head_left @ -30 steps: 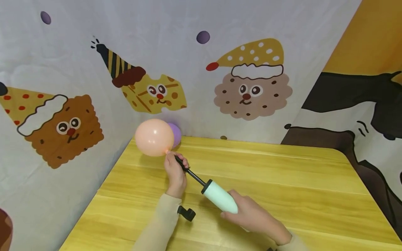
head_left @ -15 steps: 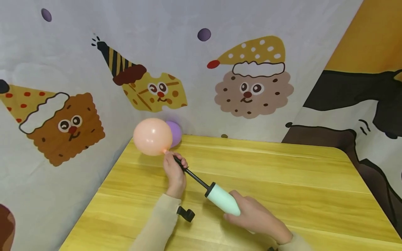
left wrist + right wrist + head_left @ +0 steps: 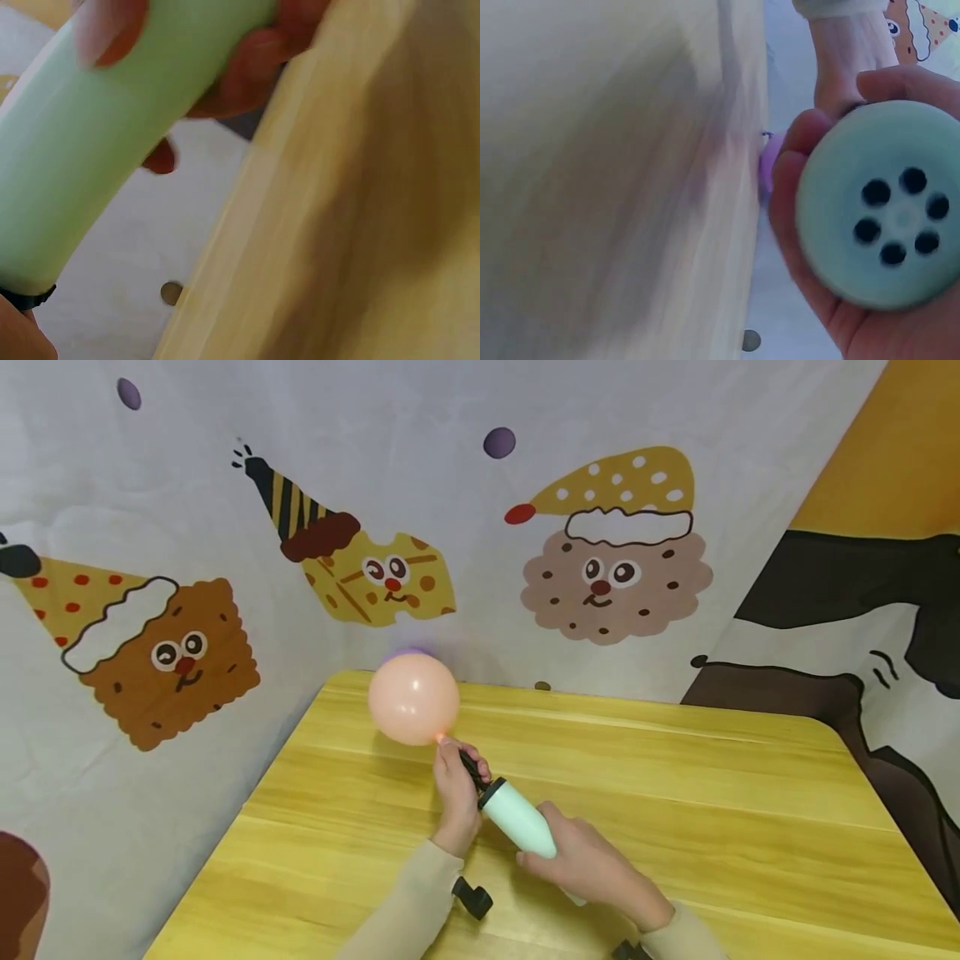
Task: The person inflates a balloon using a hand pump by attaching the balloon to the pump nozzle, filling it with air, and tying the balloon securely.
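Note:
A round, inflated peach balloon [image 3: 413,699] hangs off the front end of a balloon pump [image 3: 519,817], over the far left of the table. My left hand [image 3: 457,789] grips the pump's black front piece, fingertips right at the balloon's neck. Around the mint-green barrel curls my right hand [image 3: 588,860]. The barrel's black collar sits close against my left hand, and no thin rod shows between them. In the right wrist view the pump's round end [image 3: 885,210] faces the camera, with several dark holes in it.
Behind the peach balloon, a purple balloon [image 3: 771,161] is mostly hidden in the head view. The wooden table [image 3: 675,785] ends at a white cloth backdrop [image 3: 480,543] printed with cartoon snacks.
The barrel has slid forward along the black rod up to my left hand, covering the rod. My left hand and the peach balloon have shifted right in view, covering more of the purple balloon.

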Tool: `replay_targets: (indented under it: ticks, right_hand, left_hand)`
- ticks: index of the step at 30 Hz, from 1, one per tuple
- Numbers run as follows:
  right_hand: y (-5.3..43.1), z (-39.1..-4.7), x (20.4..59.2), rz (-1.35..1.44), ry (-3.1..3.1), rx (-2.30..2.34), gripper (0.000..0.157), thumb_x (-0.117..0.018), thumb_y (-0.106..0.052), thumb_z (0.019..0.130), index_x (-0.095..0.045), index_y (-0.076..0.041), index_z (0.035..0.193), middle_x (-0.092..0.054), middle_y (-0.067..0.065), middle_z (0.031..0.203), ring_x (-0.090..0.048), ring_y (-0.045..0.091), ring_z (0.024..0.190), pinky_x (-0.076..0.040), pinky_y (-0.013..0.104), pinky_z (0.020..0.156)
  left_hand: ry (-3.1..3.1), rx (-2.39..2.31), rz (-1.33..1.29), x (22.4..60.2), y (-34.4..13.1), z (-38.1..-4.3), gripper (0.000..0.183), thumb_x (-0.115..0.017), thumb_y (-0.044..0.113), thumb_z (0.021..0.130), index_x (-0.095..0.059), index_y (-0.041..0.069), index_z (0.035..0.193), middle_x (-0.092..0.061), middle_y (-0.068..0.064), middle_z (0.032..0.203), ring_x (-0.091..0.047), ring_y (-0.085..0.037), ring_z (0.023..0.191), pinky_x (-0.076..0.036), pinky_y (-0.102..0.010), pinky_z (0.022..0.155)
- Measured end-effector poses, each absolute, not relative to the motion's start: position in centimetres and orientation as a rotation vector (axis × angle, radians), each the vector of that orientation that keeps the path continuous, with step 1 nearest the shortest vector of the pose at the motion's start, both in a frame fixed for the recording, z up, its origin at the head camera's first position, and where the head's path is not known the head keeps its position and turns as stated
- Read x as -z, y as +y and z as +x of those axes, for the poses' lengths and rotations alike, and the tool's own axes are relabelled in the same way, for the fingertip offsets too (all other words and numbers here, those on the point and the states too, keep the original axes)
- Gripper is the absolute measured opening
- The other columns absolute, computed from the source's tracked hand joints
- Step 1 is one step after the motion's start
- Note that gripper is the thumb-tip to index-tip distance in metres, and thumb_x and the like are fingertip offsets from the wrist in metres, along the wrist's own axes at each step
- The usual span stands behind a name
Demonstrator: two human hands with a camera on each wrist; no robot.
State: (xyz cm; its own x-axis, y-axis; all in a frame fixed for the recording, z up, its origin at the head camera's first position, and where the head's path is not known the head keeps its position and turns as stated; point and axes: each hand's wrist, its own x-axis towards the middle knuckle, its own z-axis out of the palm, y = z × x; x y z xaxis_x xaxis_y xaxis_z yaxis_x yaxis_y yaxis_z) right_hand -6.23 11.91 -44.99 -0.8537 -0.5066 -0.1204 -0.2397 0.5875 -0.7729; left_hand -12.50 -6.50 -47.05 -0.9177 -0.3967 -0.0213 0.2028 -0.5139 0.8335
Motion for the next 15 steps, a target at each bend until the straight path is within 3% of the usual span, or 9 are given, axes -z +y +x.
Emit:
replay_targets:
  ticks: [15]
  right_hand:
    - [17.0,-4.7,44.8,-0.772,2.457,1.042,0.054,-0.074,-0.045,0.095,-0.054,-0.015,0.134,-0.065,-0.005,0.093,-0.058,0.005,0.064,-0.051,0.027,0.055]
  left_hand:
    - [-1.018,2.379,0.410,45.7,-12.9,-15.2,0.040,-0.030,0.028,0.115,-0.046,0.008,0.084,-0.050,0.001,0.066,-0.047,-0.007,0.046,-0.039,-0.018,0.042]
